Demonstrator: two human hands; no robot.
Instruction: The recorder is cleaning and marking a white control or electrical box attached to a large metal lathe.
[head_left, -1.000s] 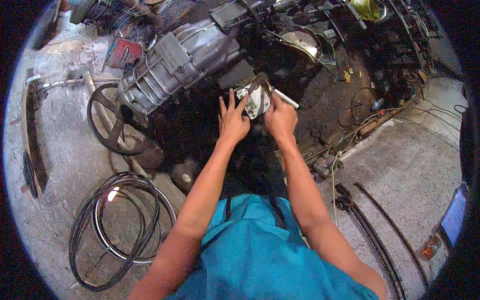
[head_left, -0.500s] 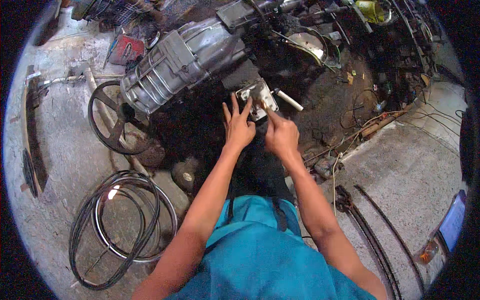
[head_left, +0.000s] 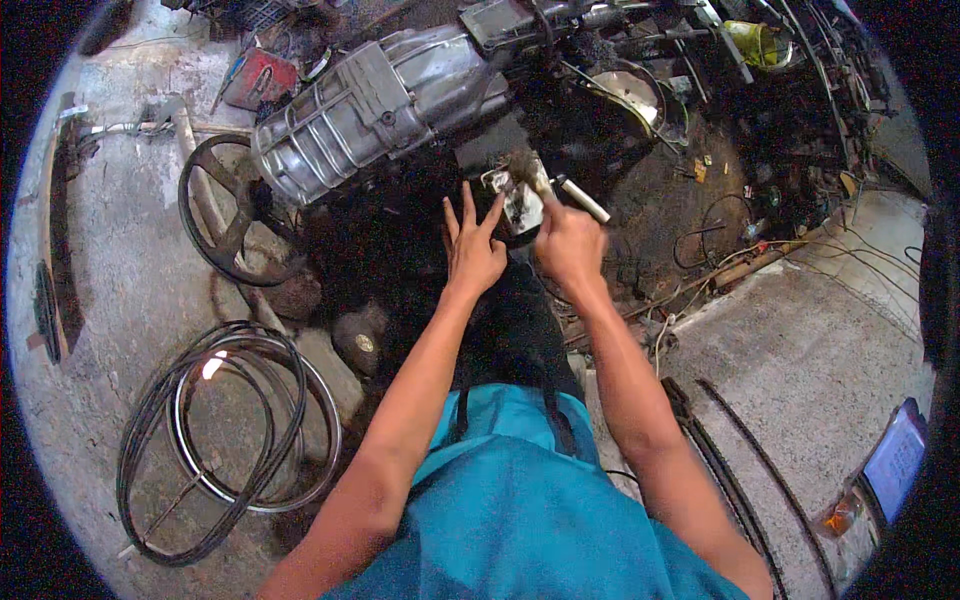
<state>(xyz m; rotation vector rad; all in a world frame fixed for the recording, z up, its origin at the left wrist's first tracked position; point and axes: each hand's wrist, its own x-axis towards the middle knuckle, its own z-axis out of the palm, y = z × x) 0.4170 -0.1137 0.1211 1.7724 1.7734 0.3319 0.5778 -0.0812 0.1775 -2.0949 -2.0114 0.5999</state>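
Observation:
Between my hands lies a small light-metal piece [head_left: 527,218], rectangular and shallow like a cover, with dark smears on its face. My left hand [head_left: 474,252] is spread out, its index fingertip at the left edge of the piece. My right hand [head_left: 572,247] is closed around what looks like a small brush [head_left: 521,166], its dark bristles over the far part of the piece; most of the handle is hidden by the fingers. Just right of the piece is a white cylindrical stick [head_left: 586,200], apparently apart from my right hand.
A large ribbed silver metal housing [head_left: 345,115] lies beyond my hands. To the left are a steering wheel [head_left: 235,262], a red object [head_left: 262,80], and a shiny rim [head_left: 325,470] with black tubing. Chains [head_left: 765,465] lie at the right; a yellow container [head_left: 750,44] stands far right.
The brush has moved from the middle of the metal piece to its far part. My right hand has shifted slightly right; my left hand stays at the left edge.

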